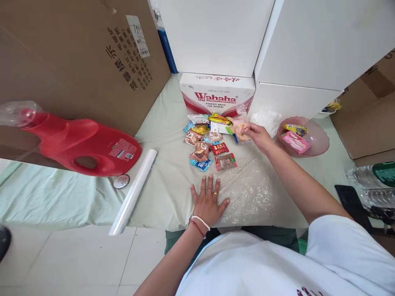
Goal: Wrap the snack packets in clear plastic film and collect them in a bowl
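My left hand (209,200) lies flat on the pale green cloth (166,172), fingers spread, its edge on a sheet of clear plastic film (249,189). My right hand (258,135) reaches forward and pinches a small pink snack packet (241,128) at the right edge of a pile of several wrapped snacks (206,144). A brown packet (226,161) lies nearest my left hand.
A pink bowl (319,142) holding packets sits at the right. Behind the pile stands a Wahaha water carton (217,95). A red detergent jug (83,146) and a roll of clear film (134,191) lie at the left. Cardboard box (77,57), white cabinets (308,45), and water bottles (375,181) surround.
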A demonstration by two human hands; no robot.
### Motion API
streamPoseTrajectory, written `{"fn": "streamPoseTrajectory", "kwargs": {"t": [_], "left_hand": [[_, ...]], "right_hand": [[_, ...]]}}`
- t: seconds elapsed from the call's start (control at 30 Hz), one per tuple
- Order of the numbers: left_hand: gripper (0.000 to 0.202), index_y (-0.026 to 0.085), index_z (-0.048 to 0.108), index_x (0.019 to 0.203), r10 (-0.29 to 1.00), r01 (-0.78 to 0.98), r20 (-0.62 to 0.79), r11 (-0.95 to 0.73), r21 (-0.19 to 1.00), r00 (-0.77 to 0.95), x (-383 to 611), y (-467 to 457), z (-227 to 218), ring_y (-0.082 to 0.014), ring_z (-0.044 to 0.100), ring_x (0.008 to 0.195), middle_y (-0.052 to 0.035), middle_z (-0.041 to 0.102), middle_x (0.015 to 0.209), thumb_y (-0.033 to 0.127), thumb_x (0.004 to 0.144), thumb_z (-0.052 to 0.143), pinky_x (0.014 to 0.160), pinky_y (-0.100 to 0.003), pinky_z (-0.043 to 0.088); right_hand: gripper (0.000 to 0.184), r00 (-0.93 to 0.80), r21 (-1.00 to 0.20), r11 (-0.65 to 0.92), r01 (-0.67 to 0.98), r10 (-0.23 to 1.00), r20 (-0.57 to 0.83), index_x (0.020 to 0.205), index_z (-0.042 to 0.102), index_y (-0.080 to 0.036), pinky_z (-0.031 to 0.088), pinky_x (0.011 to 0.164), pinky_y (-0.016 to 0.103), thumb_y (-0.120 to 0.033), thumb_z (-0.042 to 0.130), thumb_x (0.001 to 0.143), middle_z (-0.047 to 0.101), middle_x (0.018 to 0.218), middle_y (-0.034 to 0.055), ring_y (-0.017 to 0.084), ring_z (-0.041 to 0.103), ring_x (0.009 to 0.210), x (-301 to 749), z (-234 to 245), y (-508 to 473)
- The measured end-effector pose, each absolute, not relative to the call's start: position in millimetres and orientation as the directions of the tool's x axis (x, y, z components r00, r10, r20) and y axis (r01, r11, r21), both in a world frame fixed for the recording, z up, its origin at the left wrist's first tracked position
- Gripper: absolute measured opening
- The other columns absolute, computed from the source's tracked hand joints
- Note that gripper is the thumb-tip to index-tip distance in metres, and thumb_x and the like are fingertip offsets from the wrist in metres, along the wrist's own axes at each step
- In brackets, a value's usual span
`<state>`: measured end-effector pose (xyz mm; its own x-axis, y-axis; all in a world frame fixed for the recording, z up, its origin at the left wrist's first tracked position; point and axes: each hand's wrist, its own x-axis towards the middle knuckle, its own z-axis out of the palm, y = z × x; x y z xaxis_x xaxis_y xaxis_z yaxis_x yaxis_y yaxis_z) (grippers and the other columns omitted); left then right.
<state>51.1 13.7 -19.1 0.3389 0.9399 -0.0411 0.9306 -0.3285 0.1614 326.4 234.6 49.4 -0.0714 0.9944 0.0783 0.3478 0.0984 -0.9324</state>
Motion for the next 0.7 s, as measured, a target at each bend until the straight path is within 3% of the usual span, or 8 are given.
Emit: {"fn": "streamPoseTrajectory", "kwargs": {"t": [0.1, 0.17, 0.27, 0.37, 0.5, 0.7], "left_hand": [[0.083, 0.022, 0.031, 0.164, 0.942, 0.933, -0.046, -0.321, 0.161, 0.332, 51.5, 14.2, -18.7, -0.0410, 0.013, 0.162, -0.0148, 0.017, 0.174, 0.069, 0.097, 0.044, 0.120, -0.081, -0.001], [0.083, 0.021, 0.031, 0.164, 0.941, 0.933, -0.048, -0.323, 0.160, 0.334, 51.8, 14.4, -18.7, -0.0412, 0.012, 0.162, -0.0157, 0.017, 0.174, 0.068, 0.097, 0.045, 0.120, -0.081, -0.001], [0.083, 0.021, 0.030, 0.165, 0.940, 0.932, -0.043, -0.327, 0.154, 0.337, 52.0, 14.3, -19.8, -0.0419, 0.012, 0.162, -0.0174, 0.018, 0.174, 0.068, 0.097, 0.045, 0.119, -0.082, 0.000], [0.082, 0.020, 0.030, 0.165, 0.938, 0.931, -0.031, -0.339, 0.134, 0.346, 52.2, 13.8, -20.5, -0.0427, 0.013, 0.161, -0.0191, 0.018, 0.173, 0.066, 0.098, 0.044, 0.119, -0.082, 0.001], [0.082, 0.018, 0.029, 0.165, 0.935, 0.931, -0.039, -0.347, 0.110, 0.353, 50.8, 14.3, -18.1, -0.0425, 0.014, 0.161, -0.0188, 0.016, 0.174, 0.063, 0.098, 0.046, 0.119, -0.082, 0.004], [0.071, 0.024, 0.031, 0.164, 0.914, 0.912, -0.068, -0.389, 0.130, 0.400, 35.0, 19.9, -14.1, -0.0379, 0.023, 0.160, -0.0153, 0.026, 0.172, 0.056, 0.102, 0.041, 0.120, -0.080, 0.005]], "right_hand": [[0.033, -0.156, -0.921, 0.086, 0.379, 0.987, 0.028, 0.102, 0.069, -0.020, 0.049, 0.079, 0.032, -0.051, 0.062, 0.094, 0.070, 0.092, 0.0021, 0.019, 0.063, 0.083, 343.9, 67.6, 172.2], [0.031, -0.276, -0.856, 0.178, 0.486, 0.960, 0.043, 0.106, 0.072, -0.022, 0.050, 0.081, 0.034, -0.048, 0.056, 0.100, 0.071, 0.093, 0.0040, 0.021, 0.063, 0.085, 343.9, 72.1, 128.3], [0.030, -0.393, -0.649, 0.369, 0.665, 0.912, 0.116, 0.121, 0.072, -0.023, 0.050, 0.089, 0.043, -0.035, 0.051, 0.104, 0.071, 0.102, 0.0111, 0.027, 0.061, 0.096, 326.2, 61.4, 70.0], [0.033, -0.474, -0.482, 0.446, 0.755, 0.878, 0.069, 0.130, 0.068, -0.024, 0.050, 0.095, 0.050, -0.024, 0.055, 0.101, 0.068, 0.117, 0.0156, 0.031, 0.058, 0.106, 301.9, 35.8, 30.4], [0.049, -0.567, -0.557, 0.487, 0.673, 0.823, 0.034, 0.139, 0.061, -0.021, 0.050, 0.106, 0.051, -0.025, 0.073, 0.091, 0.053, 0.145, 0.0186, 0.032, 0.054, 0.127, 289.6, 5.0, 12.4], [0.047, -0.536, -0.657, 0.458, 0.599, 0.839, 0.096, 0.142, 0.060, -0.027, 0.052, 0.104, 0.043, -0.012, 0.054, 0.098, 0.059, 0.137, 0.0128, 0.025, 0.060, 0.120, 298.1, -11.8, 15.5]]}}
